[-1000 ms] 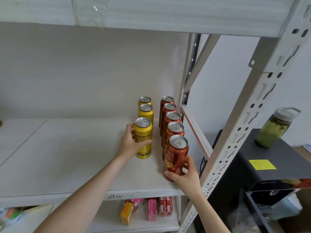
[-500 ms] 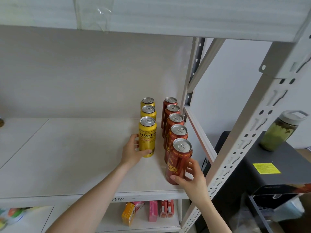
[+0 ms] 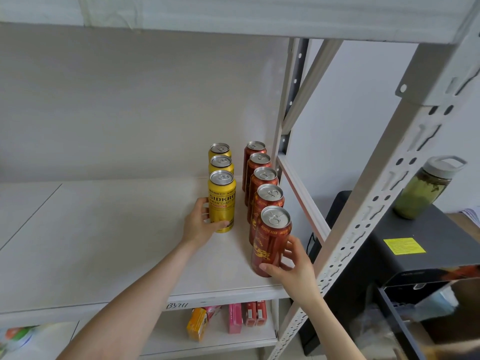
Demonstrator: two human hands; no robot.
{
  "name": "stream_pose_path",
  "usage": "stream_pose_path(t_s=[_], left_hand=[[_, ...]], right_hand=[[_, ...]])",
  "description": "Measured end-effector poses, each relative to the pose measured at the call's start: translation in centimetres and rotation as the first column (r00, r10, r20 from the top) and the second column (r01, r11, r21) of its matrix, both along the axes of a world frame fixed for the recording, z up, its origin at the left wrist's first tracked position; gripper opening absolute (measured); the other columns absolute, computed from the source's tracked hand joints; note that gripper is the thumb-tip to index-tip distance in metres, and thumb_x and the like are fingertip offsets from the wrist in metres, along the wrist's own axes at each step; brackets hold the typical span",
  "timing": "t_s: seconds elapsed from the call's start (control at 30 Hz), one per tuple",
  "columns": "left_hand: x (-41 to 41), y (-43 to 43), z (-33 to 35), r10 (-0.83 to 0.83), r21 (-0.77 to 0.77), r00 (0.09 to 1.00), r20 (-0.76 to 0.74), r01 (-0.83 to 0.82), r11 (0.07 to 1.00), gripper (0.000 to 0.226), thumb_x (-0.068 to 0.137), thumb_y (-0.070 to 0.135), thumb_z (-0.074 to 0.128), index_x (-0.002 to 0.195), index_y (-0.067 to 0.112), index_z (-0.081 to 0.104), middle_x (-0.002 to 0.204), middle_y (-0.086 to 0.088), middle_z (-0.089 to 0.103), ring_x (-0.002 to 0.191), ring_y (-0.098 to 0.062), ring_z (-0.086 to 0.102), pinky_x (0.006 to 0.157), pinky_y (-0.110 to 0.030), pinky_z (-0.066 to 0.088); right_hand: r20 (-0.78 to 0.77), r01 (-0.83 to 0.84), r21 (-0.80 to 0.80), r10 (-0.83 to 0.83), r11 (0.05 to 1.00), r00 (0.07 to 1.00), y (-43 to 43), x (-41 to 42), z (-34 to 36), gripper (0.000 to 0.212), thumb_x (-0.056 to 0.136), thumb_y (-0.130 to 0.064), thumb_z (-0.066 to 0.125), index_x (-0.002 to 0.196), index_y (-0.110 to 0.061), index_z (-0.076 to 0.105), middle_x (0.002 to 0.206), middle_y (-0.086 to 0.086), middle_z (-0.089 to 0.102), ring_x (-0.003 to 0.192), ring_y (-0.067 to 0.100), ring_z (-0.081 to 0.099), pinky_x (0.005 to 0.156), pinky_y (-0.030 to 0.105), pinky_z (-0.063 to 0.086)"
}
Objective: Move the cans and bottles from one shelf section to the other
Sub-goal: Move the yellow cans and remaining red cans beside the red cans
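Two rows of upright cans stand at the right end of a white shelf board point(image 3: 104, 245). The left row has three yellow cans; my left hand point(image 3: 200, 224) grips the front yellow can point(image 3: 222, 201) low on its side. The right row has several red cans running back toward the wall. My right hand point(image 3: 291, 266) grips the front red can point(image 3: 270, 242) near its base, thumb in front and fingers behind. Both held cans stand on the board.
A perforated grey upright point(image 3: 363, 216) and a side rail point(image 3: 301, 196) close the shelf's right end. Small coloured boxes point(image 3: 233, 318) sit on the shelf below. A green-filled bottle point(image 3: 423, 188) stands on a black unit point(image 3: 415, 253) to the right.
Both hands keep their hold on the same two cans. The view has shifted slightly; the yellow can sits a little farther back from the shelf edge than before.
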State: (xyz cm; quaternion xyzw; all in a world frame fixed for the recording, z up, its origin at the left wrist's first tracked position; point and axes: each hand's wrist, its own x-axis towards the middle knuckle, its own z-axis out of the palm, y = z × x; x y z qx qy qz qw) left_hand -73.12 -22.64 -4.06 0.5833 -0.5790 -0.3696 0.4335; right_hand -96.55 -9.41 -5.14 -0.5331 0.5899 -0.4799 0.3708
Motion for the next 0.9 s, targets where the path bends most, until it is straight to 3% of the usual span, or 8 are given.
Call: stream_pose_path(t_s=[0.13,0.27,0.4,0.5,0.57,0.7,0.9], left_hand=[[0.2,0.2,0.3,-0.017,0.006,0.998,0.056,0.016,1.0,0.069,0.063,0.022,0.092,0.117,0.028,0.05,0.103,0.005,0.064,0.091,-0.014,0.062,0.071,-0.02,0.046],[1.1,1.0,0.7,-0.035,-0.028,0.969,0.246,0.043,0.999,0.071,0.074,0.03,0.085,0.134,0.018,0.05,0.126,-0.009,0.062,0.114,-0.021,0.058,0.088,-0.028,0.041],[2.2,2.9,1.2,-0.046,-0.102,0.872,0.487,0.11,0.989,0.062,0.089,0.033,0.07,0.143,0.014,0.046,0.135,-0.014,0.055,0.125,-0.033,0.05,0.099,-0.038,0.041],[3.0,4.7,1.3,-0.046,-0.122,0.778,0.627,0.156,0.98,0.059,0.095,0.033,0.06,0.146,0.01,0.042,0.145,-0.013,0.047,0.134,-0.033,0.04,0.106,-0.042,0.037],[3.4,5.5,1.3,-0.035,-0.137,0.69,0.723,0.193,0.972,0.059,0.096,0.033,0.057,0.147,0.007,0.039,0.15,-0.015,0.043,0.139,-0.033,0.035,0.112,-0.043,0.032],[4.5,7.2,1.4,0.0,-0.159,0.533,0.846,0.253,0.954,0.06,0.096,0.035,0.055,0.147,0.008,0.04,0.154,-0.015,0.038,0.145,-0.033,0.029,0.116,-0.049,0.026],[5.6,10.6,1.5,0.07,-0.209,0.424,0.903,0.291,0.934,0.059,0.088,0.03,0.067,0.139,0.006,0.052,0.148,-0.019,0.045,0.141,-0.036,0.037,0.11,-0.061,0.03]], right_hand=[[-0.015,-0.009,0.013,0.009,1.0,1.0,0.1,0.0,0.3,0.072,0.068,-0.024,0.088,0.125,-0.036,0.047,0.117,-0.023,0.059,0.109,-0.007,0.055,0.073,0.013,0.052],[-0.062,0.019,0.021,-0.018,1.0,0.998,0.4,0.4,0.7,0.07,0.069,-0.03,0.087,0.123,-0.043,0.045,0.116,-0.025,0.058,0.107,-0.007,0.056,0.073,0.014,0.05],[-0.179,0.125,-0.007,-0.124,0.992,0.976,1.3,1.2,0.7,0.066,0.069,-0.045,0.083,0.119,-0.051,0.041,0.112,-0.028,0.058,0.102,-0.006,0.056,0.077,0.016,0.043],[-0.306,0.178,-0.054,-0.187,0.982,0.934,2.0,1.7,0.6,0.068,0.071,-0.053,0.077,0.126,-0.043,0.04,0.119,-0.021,0.057,0.109,0.004,0.056,0.085,0.026,0.048],[-0.433,0.203,-0.106,-0.229,0.973,0.872,2.2,1.8,0.6,0.072,0.076,-0.055,0.073,0.136,-0.033,0.039,0.131,-0.01,0.056,0.118,0.013,0.054,0.093,0.033,0.047],[-0.697,0.229,-0.201,-0.303,0.953,0.65,3.8,1.8,0.9,0.07,0.087,-0.058,0.059,0.143,-0.021,0.039,0.141,0.003,0.052,0.125,0.025,0.051,0.101,0.042,0.044],[-0.838,0.215,-0.245,-0.318,0.945,0.445,6.6,2.6,0.9,0.07,0.088,-0.054,0.059,0.146,-0.019,0.038,0.148,0.009,0.047,0.133,0.033,0.047,0.106,0.051,0.039]])
